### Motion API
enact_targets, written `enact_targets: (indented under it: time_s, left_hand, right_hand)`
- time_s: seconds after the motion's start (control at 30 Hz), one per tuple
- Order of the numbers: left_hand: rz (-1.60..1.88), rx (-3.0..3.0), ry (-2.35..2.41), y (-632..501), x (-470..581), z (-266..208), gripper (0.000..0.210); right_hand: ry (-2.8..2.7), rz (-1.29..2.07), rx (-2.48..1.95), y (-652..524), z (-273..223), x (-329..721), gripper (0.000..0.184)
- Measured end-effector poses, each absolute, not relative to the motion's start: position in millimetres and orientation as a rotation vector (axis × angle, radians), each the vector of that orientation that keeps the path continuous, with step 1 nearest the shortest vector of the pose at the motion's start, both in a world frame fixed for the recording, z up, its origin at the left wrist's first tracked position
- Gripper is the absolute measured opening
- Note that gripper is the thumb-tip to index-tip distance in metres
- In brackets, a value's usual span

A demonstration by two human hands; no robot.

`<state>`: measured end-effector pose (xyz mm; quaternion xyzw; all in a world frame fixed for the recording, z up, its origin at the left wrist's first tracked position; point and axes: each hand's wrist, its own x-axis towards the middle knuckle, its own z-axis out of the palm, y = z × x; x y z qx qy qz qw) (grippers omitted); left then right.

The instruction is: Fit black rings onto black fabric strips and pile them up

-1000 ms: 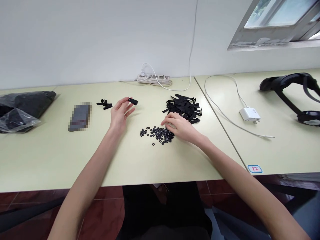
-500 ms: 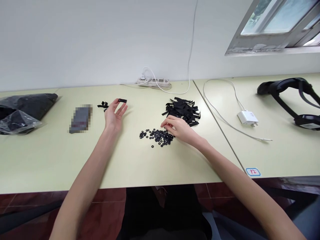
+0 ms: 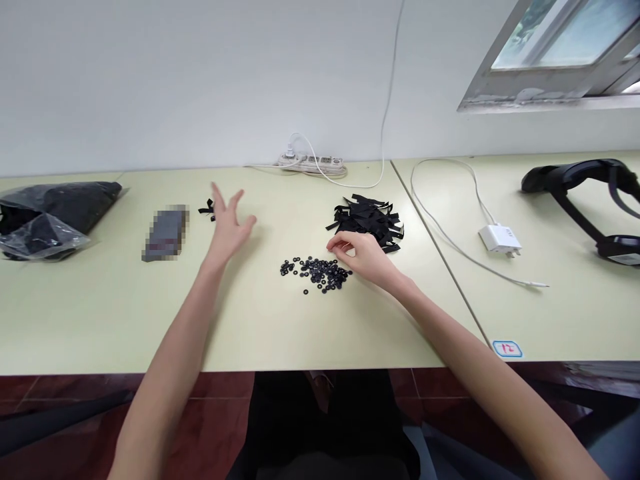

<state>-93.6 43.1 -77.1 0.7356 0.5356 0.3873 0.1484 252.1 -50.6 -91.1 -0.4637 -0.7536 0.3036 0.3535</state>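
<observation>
My left hand (image 3: pixel 227 225) is open with its fingers spread, above the table at the left. Just beside its fingers lie a few short black fabric strips (image 3: pixel 206 209), partly covered by the hand. My right hand (image 3: pixel 364 257) is closed in a pinch; anything between its fingertips is too small or hidden to make out. Under and left of that hand spreads a pile of small black rings (image 3: pixel 323 272) with holes in their middles. Behind it is a bigger heap of black fabric strips (image 3: pixel 369 219).
A dark plastic bag (image 3: pixel 60 217) and a pixelated flat object (image 3: pixel 167 233) lie at the left. A power strip (image 3: pixel 313 164) sits by the wall. Right of the table seam are a white charger (image 3: pixel 500 239) with its cable and a black headset (image 3: pixel 575 193).
My left hand has let go of a black strip and spread its fingers, shifting slightly left. My right hand stays pinched in nearly the same place. The view has moved slightly.
</observation>
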Motion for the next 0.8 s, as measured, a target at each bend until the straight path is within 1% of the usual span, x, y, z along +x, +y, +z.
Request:
enact_targets:
  time_s: [0.07, 0.13, 0.2, 0.3, 0.57, 0.7, 0.8]
  left_hand:
    - [0.961, 2.301, 1.443, 23, -66, -69, 0.047]
    - [0.775, 2.484, 1.188, 4, -40, -60, 0.035]
    - [0.560, 2.586, 0.975, -11, -24, -55, 0.033]
    - [0.362, 2.657, 0.858, -18, -16, -57, 0.033]
    - [0.358, 2.701, 0.843, -17, -12, -68, 0.031]
    - [0.408, 2.543, 0.892, -16, -15, -66, 0.027]
    - [0.373, 2.353, 0.912, -12, -23, -62, 0.029]
  right_hand:
    - [-1.999, 0.731, -1.213, -51, -90, 254, 0.020]
    - [-2.071, 0.634, -1.249, -52, -90, 255, 0.018]
    - [-2.139, 0.533, -1.296, -53, -90, 256, 0.017]
    - [-2.181, 0.476, -1.326, -54, -92, 256, 0.016]
    - [-2.179, 0.508, -1.317, -50, -97, 257, 0.020]
    - [-2.174, 0.503, -1.310, -50, -96, 256, 0.023]
    - [-2.142, 0.526, -1.285, -51, -95, 255, 0.021]
